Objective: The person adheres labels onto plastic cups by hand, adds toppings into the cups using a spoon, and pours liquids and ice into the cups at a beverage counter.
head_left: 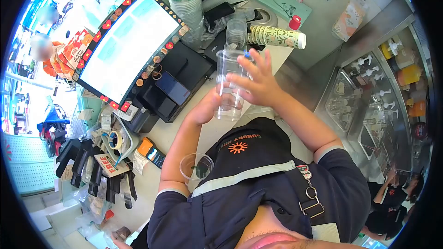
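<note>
Head-worn view, close, angled steeply down

The 1 cup (pixel 230 85) between my 2 hands looks like smooth, glossy clear plastic. My apron (pixel 249 145) is matt dark cloth, the patterned cups (pixel 276 36) look like paper, and the sink (pixel 340 97) is shiny metal.

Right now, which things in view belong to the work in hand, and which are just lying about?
Work in hand:
clear plastic cup, in the left hand, right hand open at it
upright stack of clear cups, probably

Lying about, apparently:
phone
tape roll
orange handheld device
patterned paper cups
</note>
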{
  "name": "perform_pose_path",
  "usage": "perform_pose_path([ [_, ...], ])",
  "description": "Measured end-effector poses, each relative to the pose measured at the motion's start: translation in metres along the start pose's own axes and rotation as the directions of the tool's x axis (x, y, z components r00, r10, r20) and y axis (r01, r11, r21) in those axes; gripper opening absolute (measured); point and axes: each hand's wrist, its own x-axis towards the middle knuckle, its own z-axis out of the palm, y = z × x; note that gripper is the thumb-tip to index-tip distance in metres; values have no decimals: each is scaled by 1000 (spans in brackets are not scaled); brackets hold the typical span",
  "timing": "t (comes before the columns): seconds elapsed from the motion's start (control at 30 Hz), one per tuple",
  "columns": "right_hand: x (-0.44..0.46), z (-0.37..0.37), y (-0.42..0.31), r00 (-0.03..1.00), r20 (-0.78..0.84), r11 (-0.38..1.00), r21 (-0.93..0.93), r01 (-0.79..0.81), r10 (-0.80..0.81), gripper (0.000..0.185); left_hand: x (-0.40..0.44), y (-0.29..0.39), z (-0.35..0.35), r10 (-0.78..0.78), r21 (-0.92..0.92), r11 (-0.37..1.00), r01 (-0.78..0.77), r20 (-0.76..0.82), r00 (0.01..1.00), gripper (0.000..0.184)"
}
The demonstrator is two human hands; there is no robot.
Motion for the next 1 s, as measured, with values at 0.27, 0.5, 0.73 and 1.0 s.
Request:
perform_pose_path([
  [0.27,32,78,94,622,178,547,336,-766,762,85,-5,29,6,465,-252,844,-474,-99,880,102],
  [0.5,-40,107,66,519,269,510,105,-853,812,78,-12,25,-8,479,-233,832,-503,-155,864,103],
  [0.73,-34,32,1,249,856,-330,421,-845,453,32,-4,22,-12,491,-210,830,-517,-168,855,100],
  [1.0,-8,18,-57,674,590,152,692,-706,445,34,2,-25,-53,280,-144,927,-346,-348,895,90],
])
